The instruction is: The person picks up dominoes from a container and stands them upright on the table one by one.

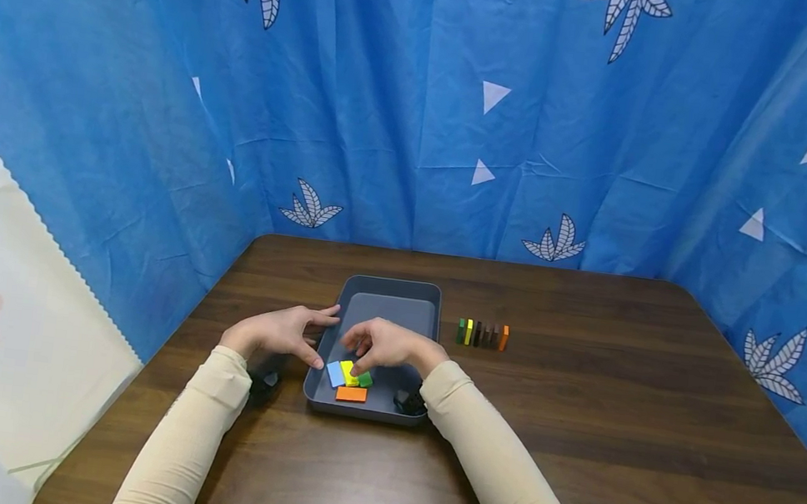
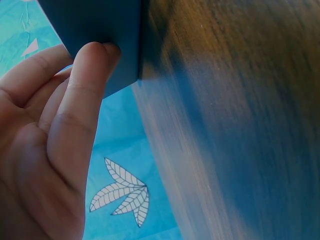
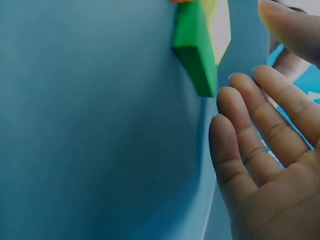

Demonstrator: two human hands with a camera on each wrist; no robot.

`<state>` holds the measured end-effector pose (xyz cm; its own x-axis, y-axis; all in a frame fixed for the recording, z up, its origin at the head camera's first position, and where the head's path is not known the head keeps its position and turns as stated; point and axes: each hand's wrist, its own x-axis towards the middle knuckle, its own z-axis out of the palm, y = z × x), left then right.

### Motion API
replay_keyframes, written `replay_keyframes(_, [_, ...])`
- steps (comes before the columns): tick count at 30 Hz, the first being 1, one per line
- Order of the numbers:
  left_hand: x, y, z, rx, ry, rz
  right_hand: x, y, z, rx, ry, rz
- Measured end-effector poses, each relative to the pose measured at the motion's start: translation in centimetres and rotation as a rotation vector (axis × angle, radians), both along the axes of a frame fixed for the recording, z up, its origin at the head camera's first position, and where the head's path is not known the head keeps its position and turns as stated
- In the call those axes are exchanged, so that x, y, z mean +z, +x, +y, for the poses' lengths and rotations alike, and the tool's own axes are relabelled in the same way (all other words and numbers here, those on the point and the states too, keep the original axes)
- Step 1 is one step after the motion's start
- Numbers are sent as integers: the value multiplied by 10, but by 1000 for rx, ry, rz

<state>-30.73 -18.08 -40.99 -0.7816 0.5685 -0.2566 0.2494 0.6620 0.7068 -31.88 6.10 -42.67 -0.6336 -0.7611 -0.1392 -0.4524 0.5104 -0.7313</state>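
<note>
On the desk (image 1: 578, 433), in the tray (image 1: 396, 310), the yellow block (image 1: 348, 371) is lying lengthwise eleven-to-five, at seven o'clock from the nearer right hand (image 1: 386, 343); this and the left hand (image 1: 285, 332) are gaping, fingers apart from thumbs.

The left sleeve (image 1: 183, 435) and right sleeve (image 1: 507, 468) are cream, long and creased, with gathered cuffs (image 1: 229, 363); the right-wrist device (image 1: 411, 403) is small and black; the left-wrist device (image 1: 264, 384) is likewise dark; the fingers (image 3: 224, 145) are bare.
</note>
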Motion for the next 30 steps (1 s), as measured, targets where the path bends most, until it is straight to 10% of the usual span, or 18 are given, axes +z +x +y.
replay_keyframes(30, [7,4,-4,-42,34,-16,-4,5,-10,52,98,14])
